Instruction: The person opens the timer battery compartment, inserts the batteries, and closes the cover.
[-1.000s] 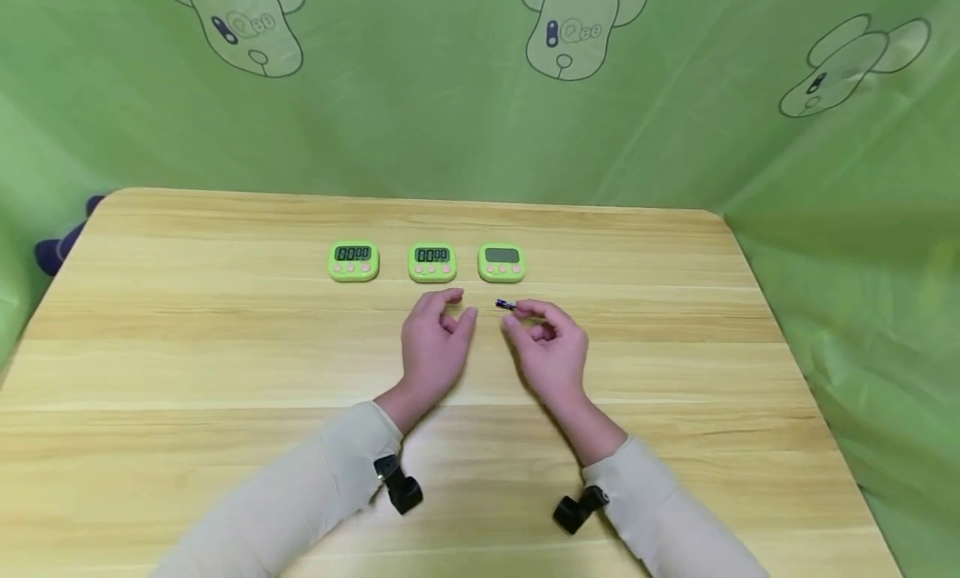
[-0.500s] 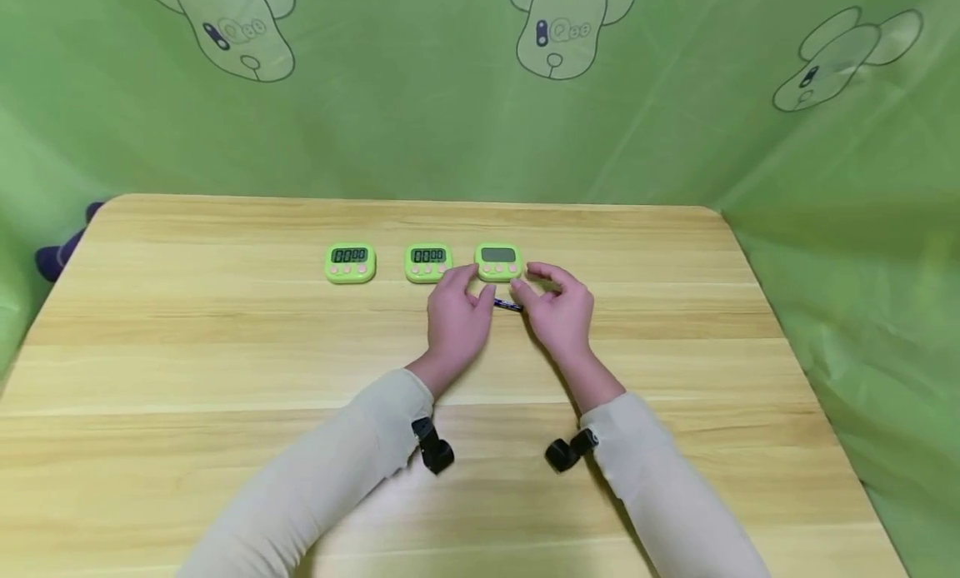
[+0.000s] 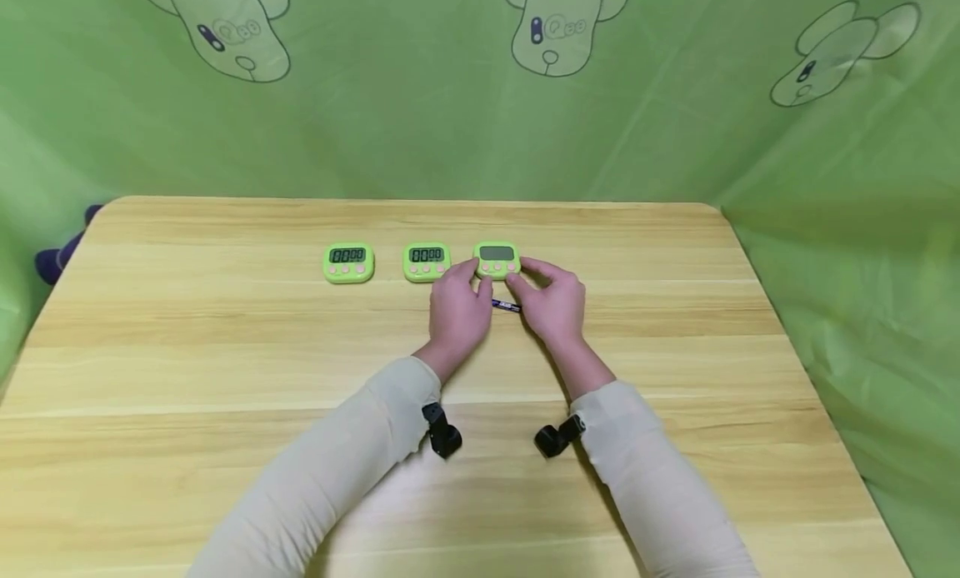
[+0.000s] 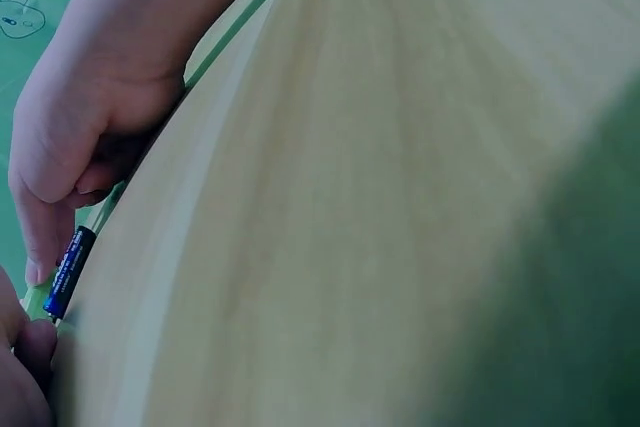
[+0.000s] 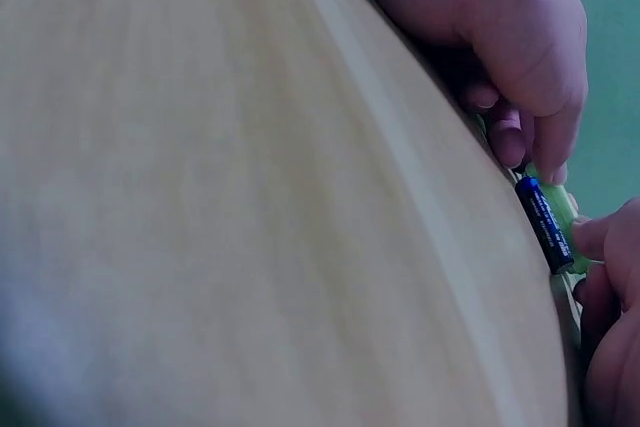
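Observation:
A light green digital timer [image 3: 497, 253] with a blank display and pink buttons lies rightmost in a row on the table. My left hand [image 3: 459, 311] holds its left side, index finger at the edge and thumb near the front. On the opposite side, my right hand [image 3: 555, 307] grips the timer between index finger and thumb. A dark blue battery [image 3: 506, 306] lies on the wood just in front, between the two hands; the right wrist view also shows this battery [image 5: 545, 225] beside the timer's green edge [image 5: 560, 202].
Two more green timers, one in the middle [image 3: 426, 255] and one at left [image 3: 348, 263], show 00:00. The left hand's fingers are close to the middle one. A green curtain [image 3: 420, 137] hangs behind the wooden table [image 3: 187, 336].
The right hand has let go of the battery, which now lies on the table. Both hands have moved forward to the blank timer and taken hold of its sides.

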Demonstrator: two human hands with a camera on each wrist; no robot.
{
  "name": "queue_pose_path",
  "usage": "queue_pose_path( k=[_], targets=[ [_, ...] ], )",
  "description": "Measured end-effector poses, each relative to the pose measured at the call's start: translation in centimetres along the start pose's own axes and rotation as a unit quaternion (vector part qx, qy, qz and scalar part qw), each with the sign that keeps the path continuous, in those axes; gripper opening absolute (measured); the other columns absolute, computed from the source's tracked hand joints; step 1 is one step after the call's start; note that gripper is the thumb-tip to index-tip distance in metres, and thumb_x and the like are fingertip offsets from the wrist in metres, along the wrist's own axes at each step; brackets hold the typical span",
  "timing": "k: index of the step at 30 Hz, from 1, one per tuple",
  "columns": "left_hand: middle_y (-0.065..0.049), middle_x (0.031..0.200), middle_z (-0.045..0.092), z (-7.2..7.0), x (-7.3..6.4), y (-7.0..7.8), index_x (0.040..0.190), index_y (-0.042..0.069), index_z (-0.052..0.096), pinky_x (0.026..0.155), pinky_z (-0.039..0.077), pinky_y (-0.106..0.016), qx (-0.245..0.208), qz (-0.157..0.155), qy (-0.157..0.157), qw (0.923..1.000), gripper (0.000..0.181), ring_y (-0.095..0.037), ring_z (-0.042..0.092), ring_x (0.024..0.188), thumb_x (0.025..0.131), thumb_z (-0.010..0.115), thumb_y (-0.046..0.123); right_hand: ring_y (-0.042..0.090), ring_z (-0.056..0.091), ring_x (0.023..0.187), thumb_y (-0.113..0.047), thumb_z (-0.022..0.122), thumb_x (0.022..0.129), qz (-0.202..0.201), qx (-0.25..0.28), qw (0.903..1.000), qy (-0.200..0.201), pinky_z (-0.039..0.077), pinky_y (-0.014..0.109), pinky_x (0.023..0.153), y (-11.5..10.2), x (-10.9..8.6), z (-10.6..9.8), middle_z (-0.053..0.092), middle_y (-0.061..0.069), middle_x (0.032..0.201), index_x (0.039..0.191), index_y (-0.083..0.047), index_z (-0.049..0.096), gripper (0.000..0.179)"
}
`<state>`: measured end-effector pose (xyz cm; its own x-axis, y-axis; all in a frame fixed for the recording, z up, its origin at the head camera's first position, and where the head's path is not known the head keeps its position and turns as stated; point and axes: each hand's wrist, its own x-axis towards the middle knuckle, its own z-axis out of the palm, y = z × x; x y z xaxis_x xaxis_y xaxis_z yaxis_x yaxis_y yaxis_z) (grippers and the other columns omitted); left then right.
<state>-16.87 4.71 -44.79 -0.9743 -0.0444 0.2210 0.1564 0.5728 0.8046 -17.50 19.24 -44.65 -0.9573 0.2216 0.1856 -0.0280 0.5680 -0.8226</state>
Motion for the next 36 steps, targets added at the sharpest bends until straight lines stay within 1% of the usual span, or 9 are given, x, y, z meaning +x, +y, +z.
queue_pose_path(
  k=[3, 6, 10, 13, 17, 20, 27, 31, 36],
  targets=[
    [-0.017, 0.127, 0.064, 0.1, 0.0, 0.0, 0.127, -0.001, 0.065, 0.103, 0.049, -0.031, 0.000, -0.007, 0.003, 1.0000, 0.035, -0.027, 0.059, 0.122, 0.096, 0.068, 0.013, 0.019, 0.062, 0.114, -0.022, 0.083, 0.084, 0.006, 0.008, 0.9999, 0.006, 0.048, 0.032, 0.101, -0.1, -0.1, 0.1, 0.074, 0.004, 0.107, 0.112, -0.010, 0.077, 0.031],
    [-0.016, 0.125, 0.065, 0.1, -0.2, -0.2, 0.126, -0.001, 0.066, 0.093, 0.055, -0.027, -0.022, -0.002, 0.014, 0.9996, 0.034, -0.023, 0.066, 0.107, 0.095, 0.068, 0.013, 0.014, 0.066, 0.083, -0.020, 0.085, 0.082, 0.012, 0.041, 0.9988, 0.024, 0.054, 0.022, 0.073, 0.0, -0.3, 0.0, 0.075, 0.001, 0.103, 0.109, -0.011, 0.078, 0.030],
    [-0.016, 0.117, 0.068, -0.1, -0.6, -0.3, 0.127, -0.002, 0.065, 0.063, 0.058, -0.020, -0.077, 0.008, 0.035, 0.9964, 0.036, -0.013, 0.064, 0.070, 0.092, 0.071, 0.008, 0.009, 0.050, 0.051, -0.011, 0.087, 0.079, 0.014, 0.126, 0.9912, 0.039, 0.043, 0.017, 0.043, 0.0, -0.7, -0.2, 0.074, 0.004, 0.101, 0.107, -0.008, 0.078, 0.030],
    [-0.015, 0.112, 0.071, -0.4, -1.1, -0.7, 0.127, -0.001, 0.065, 0.050, 0.054, -0.020, -0.123, 0.015, 0.054, 0.9908, 0.041, -0.010, 0.056, 0.059, 0.088, 0.076, 0.005, 0.004, 0.050, 0.050, -0.002, 0.086, 0.078, 0.019, 0.172, 0.9844, 0.034, 0.045, 0.012, 0.045, -1.7, -1.8, -0.9, 0.073, 0.014, 0.104, 0.108, 0.000, 0.075, 0.032],
    [-0.011, 0.109, 0.073, -0.8, -1.8, -1.3, 0.124, 0.000, 0.068, 0.048, 0.053, -0.023, -0.178, 0.027, 0.079, 0.9806, 0.045, -0.010, 0.056, 0.058, 0.082, 0.082, 0.003, 0.004, 0.052, 0.055, 0.006, 0.083, 0.078, 0.030, 0.195, 0.9802, 0.017, 0.048, 0.011, 0.050, -3.7, -3.2, -1.9, 0.071, 0.020, 0.107, 0.111, 0.009, 0.070, 0.035],
    [-0.010, 0.106, 0.073, -1.2, -2.5, -1.6, 0.124, 0.001, 0.068, 0.049, 0.053, -0.022, -0.200, 0.023, 0.081, 0.9761, 0.048, -0.010, 0.057, 0.057, 0.079, 0.084, 0.002, 0.006, 0.055, 0.058, 0.007, 0.082, 0.078, 0.027, 0.213, 0.9767, -0.003, 0.052, 0.014, 0.053, -3.5, -3.7, -2.0, 0.070, 0.019, 0.108, 0.112, 0.009, 0.070, 0.037],
    [-0.011, 0.102, 0.073, -3.1, -4.1, -2.3, 0.131, -0.001, 0.063, 0.050, 0.055, -0.021, -0.227, 0.000, 0.051, 0.9726, 0.059, -0.013, 0.059, 0.057, 0.076, 0.084, -0.005, 0.005, 0.054, 0.055, 0.010, 0.080, 0.078, -0.027, 0.224, 0.9721, -0.065, 0.045, 0.012, 0.047, -3.5, -5.2, -2.0, 0.070, 0.022, 0.102, 0.110, 0.011, 0.069, 0.034],
    [-0.012, 0.101, 0.071, -4.1, -4.7, -2.6, 0.134, -0.004, 0.059, 0.050, 0.055, -0.020, -0.235, 0.002, 0.033, 0.9714, 0.064, -0.012, 0.059, 0.057, 0.075, 0.083, -0.007, 0.007, 0.053, 0.054, 0.014, 0.079, 0.077, -0.066, 0.223, 0.9695, -0.075, 0.044, 0.011, 0.046, -3.7, -6.1, -1.6, 0.070, 0.023, 0.098, 0.108, 0.013, 0.069, 0.032],
    [-0.013, 0.109, 0.067, -5.5, -5.1, -3.3, 0.136, -0.004, 0.057, 0.053, 0.056, -0.019, -0.264, 0.006, -0.019, 0.9644, 0.065, -0.012, 0.061, 0.061, 0.076, 0.081, -0.009, 0.025, 0.067, 0.066, 0.015, 0.080, 0.076, -0.134, 0.203, 0.9681, -0.063, 0.059, 0.022, 0.056, -4.4, -7.3, -0.8, 0.070, 0.023, 0.097, 0.106, 0.013, 0.069, 0.032]
  ],
)
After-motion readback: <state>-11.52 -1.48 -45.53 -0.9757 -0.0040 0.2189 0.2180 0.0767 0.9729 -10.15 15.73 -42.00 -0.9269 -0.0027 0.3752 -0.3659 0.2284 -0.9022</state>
